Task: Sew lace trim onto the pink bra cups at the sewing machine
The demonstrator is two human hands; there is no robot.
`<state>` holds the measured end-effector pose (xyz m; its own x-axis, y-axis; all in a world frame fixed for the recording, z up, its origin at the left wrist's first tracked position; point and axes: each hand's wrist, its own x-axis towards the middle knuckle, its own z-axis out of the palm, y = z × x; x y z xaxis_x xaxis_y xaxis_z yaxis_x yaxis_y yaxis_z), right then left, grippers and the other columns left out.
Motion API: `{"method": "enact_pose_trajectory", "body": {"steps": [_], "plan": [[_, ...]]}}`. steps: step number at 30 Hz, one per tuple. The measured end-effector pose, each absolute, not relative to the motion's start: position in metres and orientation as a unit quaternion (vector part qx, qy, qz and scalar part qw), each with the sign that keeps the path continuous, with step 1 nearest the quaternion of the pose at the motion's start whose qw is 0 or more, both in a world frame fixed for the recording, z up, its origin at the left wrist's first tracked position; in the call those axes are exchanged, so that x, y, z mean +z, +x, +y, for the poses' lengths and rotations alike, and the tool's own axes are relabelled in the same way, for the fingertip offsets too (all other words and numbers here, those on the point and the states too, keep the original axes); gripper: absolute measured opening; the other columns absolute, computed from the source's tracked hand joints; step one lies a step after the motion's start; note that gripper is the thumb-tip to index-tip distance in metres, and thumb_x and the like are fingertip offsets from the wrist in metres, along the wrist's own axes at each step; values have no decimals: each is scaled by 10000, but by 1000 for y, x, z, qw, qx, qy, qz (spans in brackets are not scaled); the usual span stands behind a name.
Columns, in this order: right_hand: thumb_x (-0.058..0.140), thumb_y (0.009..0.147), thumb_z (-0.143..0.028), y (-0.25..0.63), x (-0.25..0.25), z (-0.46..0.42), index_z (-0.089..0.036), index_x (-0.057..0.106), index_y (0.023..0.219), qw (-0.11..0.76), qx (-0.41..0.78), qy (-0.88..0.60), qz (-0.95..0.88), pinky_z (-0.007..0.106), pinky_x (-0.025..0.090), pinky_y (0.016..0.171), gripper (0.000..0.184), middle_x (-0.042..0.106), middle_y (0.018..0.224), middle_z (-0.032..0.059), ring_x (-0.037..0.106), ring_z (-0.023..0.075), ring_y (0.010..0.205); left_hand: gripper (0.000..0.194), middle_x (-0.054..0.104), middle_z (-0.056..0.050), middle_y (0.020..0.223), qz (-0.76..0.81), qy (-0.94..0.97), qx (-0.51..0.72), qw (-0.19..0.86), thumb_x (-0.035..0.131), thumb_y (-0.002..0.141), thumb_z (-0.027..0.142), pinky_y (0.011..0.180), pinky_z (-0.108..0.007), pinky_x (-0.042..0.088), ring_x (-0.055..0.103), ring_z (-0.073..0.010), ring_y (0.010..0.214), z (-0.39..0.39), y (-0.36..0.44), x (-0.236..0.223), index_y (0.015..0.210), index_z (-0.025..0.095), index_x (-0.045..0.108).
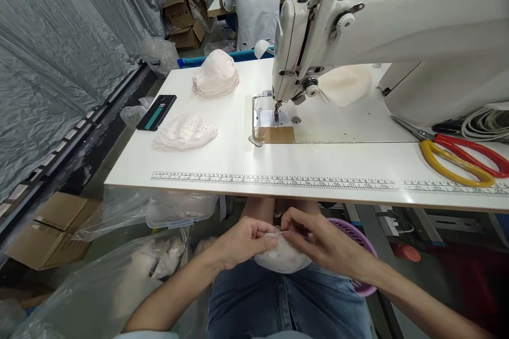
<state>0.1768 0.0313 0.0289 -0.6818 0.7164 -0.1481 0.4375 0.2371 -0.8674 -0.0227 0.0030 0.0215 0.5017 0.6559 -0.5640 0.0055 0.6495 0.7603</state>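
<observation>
Over my lap, below the table's front edge, both hands pinch a small white rounded fabric piece [283, 257] that looks like a padded cup. My left hand [246, 241] grips its upper left edge between thumb and fingers. At the upper right edge, my right hand [314, 238] has its fingers closed on the cloth. The exact spot between the fingertips is partly hidden. On the table lie a lacy white cup [186, 132] and, farther back, a stack of pale cups [217, 74].
A white sewing machine [338, 26] stands on the table [222, 161]. Yellow-and-red scissors [457, 161] lie at right, a dark phone [156, 112] at left. A purple basket [363, 288] is below right, plastic bags [99, 280] below left. A person [258, 5] sits beyond.
</observation>
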Motion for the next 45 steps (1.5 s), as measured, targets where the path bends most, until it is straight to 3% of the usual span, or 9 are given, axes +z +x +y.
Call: {"method": "enact_pose_trajectory", "body": {"steps": [8, 11, 14, 21, 25, 29, 33, 39, 45], "plan": [[401, 933, -389, 193, 25, 32, -215, 538, 1037, 131, 528, -347, -764, 276, 419, 702, 245, 600, 937, 48, 553, 176, 828, 316, 668, -41, 740, 455, 375, 143, 795, 736, 659, 392, 711, -232, 416, 558, -113, 677, 5, -43, 28, 842, 135, 733], [603, 801, -480, 189, 20, 29, -248, 411, 1268, 122, 550, -288, -774, 351, 385, 909, 555, 496, 1229, 83, 445, 238, 1137, 328, 666, -42, 717, 460, 393, 117, 788, 728, 668, 404, 693, -230, 421, 564, -115, 666, 5, -44, 28, 846, 130, 730], [693, 712, -474, 179, 11, 28, -270, 332, 1342, 89, 570, -249, -778, 372, 384, 911, 754, 487, 1224, 79, 423, 244, 1145, 365, 669, -55, 736, 464, 412, 106, 777, 705, 691, 431, 669, -222, 422, 561, -116, 661, 3, -45, 29, 880, 120, 724], [630, 787, -391, 174, -4, 27, -249, 574, 1062, 70, 598, -321, -731, 325, 395, 808, 314, 574, 963, 28, 511, 199, 918, 357, 660, -51, 740, 505, 442, 93, 736, 652, 742, 445, 605, -192, 388, 530, -99, 634, -6, -60, 29, 877, 120, 714], [635, 787, -339, 173, 2, 28, -255, 600, 1006, 50, 583, -323, -744, 293, 394, 754, 238, 575, 889, 16, 518, 198, 887, 358, 663, -29, 795, 488, 478, 62, 727, 735, 664, 350, 622, -195, 393, 548, -115, 678, -4, -54, 24, 954, 144, 695], [556, 848, -309, 172, 1, 35, -208, 598, 922, 73, 588, -279, -756, 242, 378, 664, 131, 586, 809, 4, 524, 161, 782, 297, 605, 9, 619, 514, 515, 50, 684, 714, 671, 379, 520, -186, 316, 478, -91, 564, -1, -40, 17, 825, 125, 725], [384, 941, -341, 182, -7, 41, -171, 604, 803, 71, 599, -213, -768, 237, 337, 584, 311, 545, 653, -9, 496, 133, 638, 289, 644, -23, 632, 517, 467, 68, 714, 703, 681, 378, 560, -200, 373, 506, -100, 571, 0, -38, 14, 793, 114, 738], [621, 792, -421, 187, -12, 39, -174, 629, 808, 50, 620, -232, -748, 234, 348, 569, 248, 601, 755, 4, 535, 161, 692, 291, 683, -52, 698, 529, 416, 77, 735, 735, 655, 372, 618, -210, 439, 568, -113, 622, -4, -51, 18, 804, 121, 734], [596, 810, -316, 175, -21, 34, -139, 589, 653, 77, 615, -212, -756, 220, 313, 528, 236, 507, 615, -27, 475, 108, 577, 320, 665, -24, 690, 535, 390, 71, 746, 773, 612, 347, 587, -186, 424, 549, -93, 599, -9, -56, 18, 838, 128, 719]]}}
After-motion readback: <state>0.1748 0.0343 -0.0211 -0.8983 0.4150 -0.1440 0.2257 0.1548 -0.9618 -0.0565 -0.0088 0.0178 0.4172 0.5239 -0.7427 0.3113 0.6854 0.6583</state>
